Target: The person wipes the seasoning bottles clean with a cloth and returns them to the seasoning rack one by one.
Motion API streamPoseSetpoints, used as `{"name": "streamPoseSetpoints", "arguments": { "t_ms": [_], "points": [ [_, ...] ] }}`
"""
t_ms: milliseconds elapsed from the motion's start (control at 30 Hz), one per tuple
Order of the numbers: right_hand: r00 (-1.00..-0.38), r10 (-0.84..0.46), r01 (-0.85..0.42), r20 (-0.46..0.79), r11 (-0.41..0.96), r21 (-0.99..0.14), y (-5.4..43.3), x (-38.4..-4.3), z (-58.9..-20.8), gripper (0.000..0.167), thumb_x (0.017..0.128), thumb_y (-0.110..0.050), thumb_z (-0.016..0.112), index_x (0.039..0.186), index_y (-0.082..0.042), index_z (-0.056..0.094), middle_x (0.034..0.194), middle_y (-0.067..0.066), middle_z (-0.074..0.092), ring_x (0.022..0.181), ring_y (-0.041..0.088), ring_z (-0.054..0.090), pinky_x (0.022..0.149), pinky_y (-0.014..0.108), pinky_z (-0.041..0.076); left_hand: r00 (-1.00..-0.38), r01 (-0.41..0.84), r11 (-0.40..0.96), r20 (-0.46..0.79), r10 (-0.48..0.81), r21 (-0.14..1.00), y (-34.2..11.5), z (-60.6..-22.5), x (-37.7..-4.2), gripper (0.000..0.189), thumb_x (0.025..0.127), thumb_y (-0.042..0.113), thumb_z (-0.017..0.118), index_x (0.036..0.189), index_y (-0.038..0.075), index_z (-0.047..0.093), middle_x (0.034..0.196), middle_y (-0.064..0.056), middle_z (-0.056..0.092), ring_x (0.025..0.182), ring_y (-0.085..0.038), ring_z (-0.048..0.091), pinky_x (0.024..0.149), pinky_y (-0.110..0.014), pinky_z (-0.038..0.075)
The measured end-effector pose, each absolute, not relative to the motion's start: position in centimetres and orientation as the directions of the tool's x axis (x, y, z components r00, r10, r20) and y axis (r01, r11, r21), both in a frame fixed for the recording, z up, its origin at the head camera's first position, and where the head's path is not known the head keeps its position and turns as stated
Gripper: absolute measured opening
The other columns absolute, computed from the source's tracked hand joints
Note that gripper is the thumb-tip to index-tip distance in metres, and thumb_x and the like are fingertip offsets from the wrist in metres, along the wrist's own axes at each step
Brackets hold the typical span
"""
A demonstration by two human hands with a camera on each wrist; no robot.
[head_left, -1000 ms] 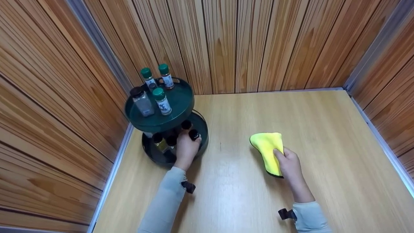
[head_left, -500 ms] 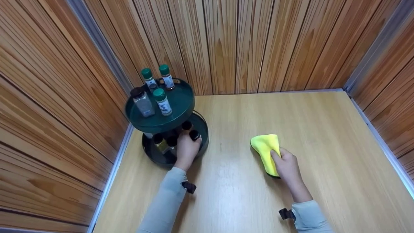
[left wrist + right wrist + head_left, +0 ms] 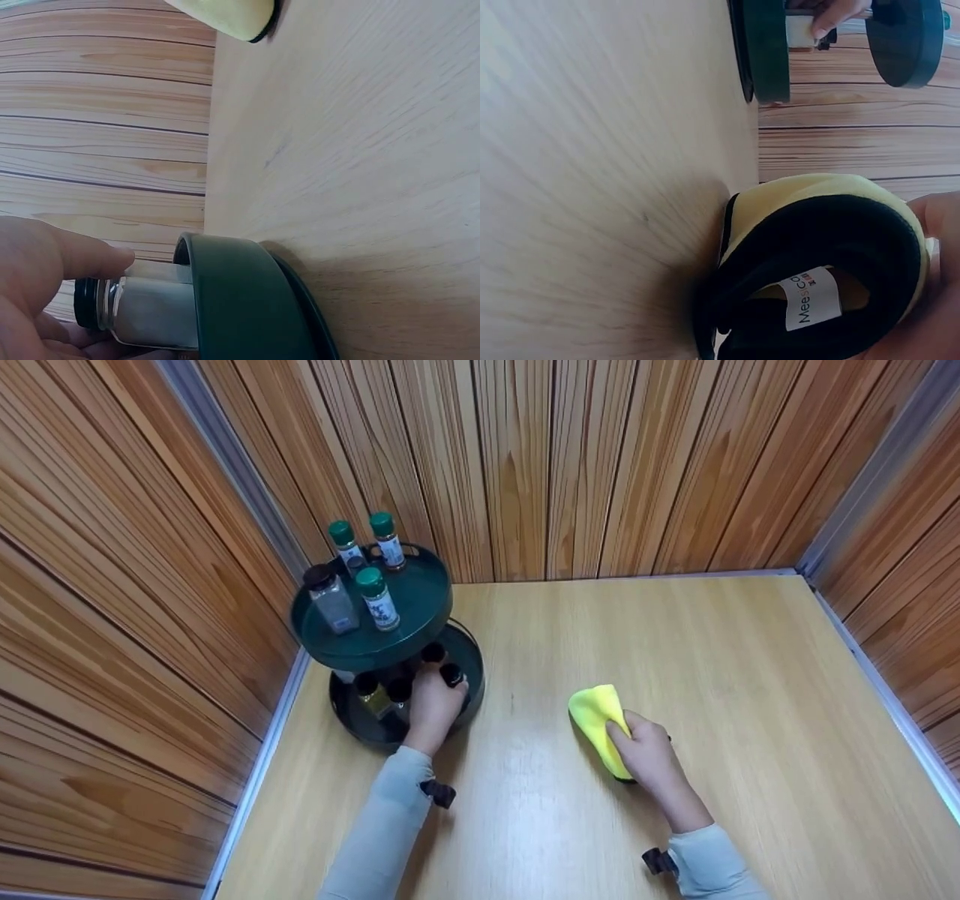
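Observation:
On the lower tier of a dark green two-tier round rack [image 3: 469, 656], my left hand [image 3: 435, 701] grips a clear jar [image 3: 156, 311] with a black lid and pale contents. The left wrist view shows thumb and fingers around its upper part, while the tier's wall hides its base. Right of the rack, my right hand [image 3: 651, 754] holds a folded yellow cloth [image 3: 598, 716], thumb on top, close over the table. In the right wrist view the cloth's fold shows a dark inside and a white label [image 3: 810, 298].
The upper tier carries green-capped bottles [image 3: 381, 604] and a dark-capped jar [image 3: 332, 600]. More dark-lidded jars [image 3: 373, 696] stand beside my left hand. Wood-panelled walls [image 3: 585, 465] border the table [image 3: 712, 660] at the back and both sides.
My right hand has moved left and slightly toward me with the yellow cloth, which has turned a little. My left hand stays at the jar.

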State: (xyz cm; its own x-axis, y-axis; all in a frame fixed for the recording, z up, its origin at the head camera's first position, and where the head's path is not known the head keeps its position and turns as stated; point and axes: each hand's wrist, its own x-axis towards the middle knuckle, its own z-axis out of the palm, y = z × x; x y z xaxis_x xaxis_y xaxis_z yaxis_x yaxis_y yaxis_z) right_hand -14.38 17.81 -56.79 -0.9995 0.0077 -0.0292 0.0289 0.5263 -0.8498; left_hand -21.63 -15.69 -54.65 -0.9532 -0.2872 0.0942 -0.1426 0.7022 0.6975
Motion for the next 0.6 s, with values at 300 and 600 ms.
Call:
{"name": "streamPoseSetpoints", "arguments": {
  "t_ms": [300, 600],
  "points": [
    [-0.997, -0.075, -0.043, -0.002, 0.597, -0.801, 17.6, -14.5, -57.4, 0.017, 0.102, -0.022, 0.060, 0.103, -0.007, 0.068, 0.078, 0.003, 0.062, 0.067, 0.017, 0.054, 0.060, 0.030, 0.045, -0.946, -0.118, 0.710, 0.139, -0.294, 0.694, -15.6, -54.5, -21.2, 0.053, 0.087, 0.023, 0.082, 0.133, 0.007, 0.062, 0.130, -0.019, 0.065, 0.122, -0.032, 0.061, 0.100, -0.047, 0.052],
    [-0.986, -0.164, -0.074, -0.041, 0.634, -0.770, 17.2, -14.4, -57.9, 0.014, 0.101, -0.024, 0.063, 0.095, -0.011, 0.061, 0.072, 0.000, 0.054, 0.063, 0.016, 0.051, 0.057, 0.031, 0.043, -0.948, -0.115, 0.706, 0.134, -0.287, 0.699, -15.6, -54.6, -21.1, 0.057, 0.086, 0.024, 0.083, 0.135, 0.007, 0.060, 0.132, -0.020, 0.062, 0.125, -0.033, 0.059, 0.104, -0.048, 0.049]
  ]
}}
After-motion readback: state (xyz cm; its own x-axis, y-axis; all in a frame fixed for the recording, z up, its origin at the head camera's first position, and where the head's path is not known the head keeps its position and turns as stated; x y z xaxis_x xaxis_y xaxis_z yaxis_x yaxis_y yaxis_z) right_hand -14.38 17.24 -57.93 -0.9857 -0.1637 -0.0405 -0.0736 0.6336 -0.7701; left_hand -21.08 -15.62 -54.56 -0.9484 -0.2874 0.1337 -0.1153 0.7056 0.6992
